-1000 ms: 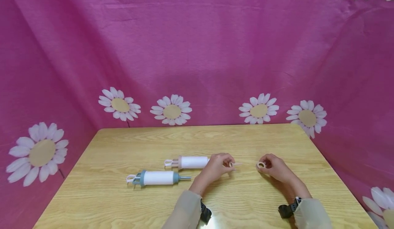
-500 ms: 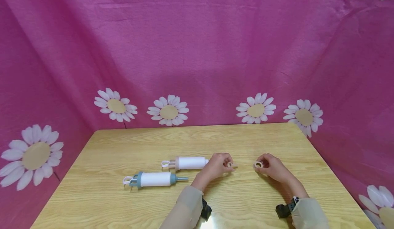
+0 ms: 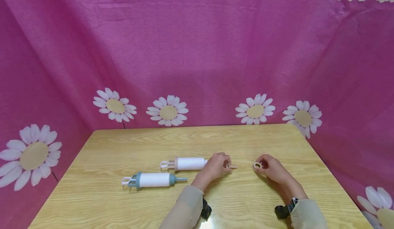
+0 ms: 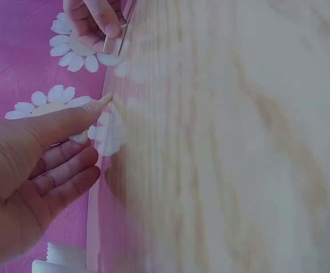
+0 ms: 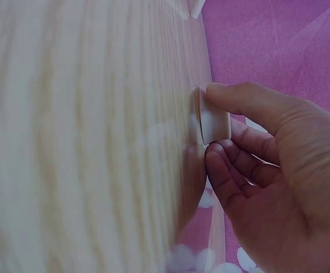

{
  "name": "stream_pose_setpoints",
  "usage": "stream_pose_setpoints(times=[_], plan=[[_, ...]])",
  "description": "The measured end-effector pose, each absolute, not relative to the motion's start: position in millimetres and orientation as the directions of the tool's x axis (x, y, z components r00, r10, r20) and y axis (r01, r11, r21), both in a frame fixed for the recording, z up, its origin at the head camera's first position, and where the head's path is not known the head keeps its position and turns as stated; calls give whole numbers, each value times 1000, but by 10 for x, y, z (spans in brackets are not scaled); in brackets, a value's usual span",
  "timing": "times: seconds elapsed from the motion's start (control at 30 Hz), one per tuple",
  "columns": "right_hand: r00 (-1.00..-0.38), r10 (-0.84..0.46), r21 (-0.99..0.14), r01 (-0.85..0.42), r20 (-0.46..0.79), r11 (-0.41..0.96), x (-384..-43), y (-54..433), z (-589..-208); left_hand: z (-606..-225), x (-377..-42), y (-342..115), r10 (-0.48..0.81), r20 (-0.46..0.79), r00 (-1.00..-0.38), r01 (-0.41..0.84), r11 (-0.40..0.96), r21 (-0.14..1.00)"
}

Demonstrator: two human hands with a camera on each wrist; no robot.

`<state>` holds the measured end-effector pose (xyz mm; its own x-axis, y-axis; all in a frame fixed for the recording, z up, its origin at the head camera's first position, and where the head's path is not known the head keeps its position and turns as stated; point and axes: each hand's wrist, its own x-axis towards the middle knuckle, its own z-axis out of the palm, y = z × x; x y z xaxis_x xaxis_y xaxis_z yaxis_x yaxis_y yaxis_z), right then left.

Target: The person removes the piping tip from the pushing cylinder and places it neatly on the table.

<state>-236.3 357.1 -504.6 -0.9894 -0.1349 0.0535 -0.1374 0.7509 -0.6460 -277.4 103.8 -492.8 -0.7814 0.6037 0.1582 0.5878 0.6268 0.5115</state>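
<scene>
In the head view my left hand [image 3: 217,166] pinches a small beige piece with a ring-like base and a thin nozzle [image 3: 234,167] pointing right. Only the nozzle's pale tip [image 4: 105,99] shows past the thumb in the left wrist view. A short beige ring [image 3: 253,166] is held between the thumb and fingertips of my right hand [image 3: 273,169], low by the tabletop. Its smooth side wall [image 5: 216,122] shows in the right wrist view. A gap separates nozzle and ring. Whether either piece touches the table, I cannot tell.
Left of my left hand lies a white tube with a pinkish-beige collar [image 3: 191,163], its right end behind that hand. Nearer to me lies a similar blue-ended tube [image 3: 154,180]. Both have loop handles. A pink flowered cloth [image 3: 203,68] hangs behind the wooden table [image 3: 147,212].
The head view has shifted slightly, moving the scene a little left. The nozzle has turned a little in my left hand. Both hands keep their hold and stay about where they were.
</scene>
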Motion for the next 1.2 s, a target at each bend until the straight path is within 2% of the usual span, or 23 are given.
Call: stream_pose_setpoints(times=[0.4, 1.07, 1.2], plan=[[-989, -134, -647, -144, 65, 749, -2344, 3549, -5038, -4937, -2749, 1021, 583, 177, -793, 596, 685, 419], [-992, -115, -627, -126, 59, 769, -2349, 3558, -5029, -4920, -2738, 1026, 586, 132, -800, 581, 699, 418], [-991, -95, -629, -134, 96, 766, -2339, 3554, -5019, -4923, -2735, 1022, 587, 143, -797, 589, 703, 400]])
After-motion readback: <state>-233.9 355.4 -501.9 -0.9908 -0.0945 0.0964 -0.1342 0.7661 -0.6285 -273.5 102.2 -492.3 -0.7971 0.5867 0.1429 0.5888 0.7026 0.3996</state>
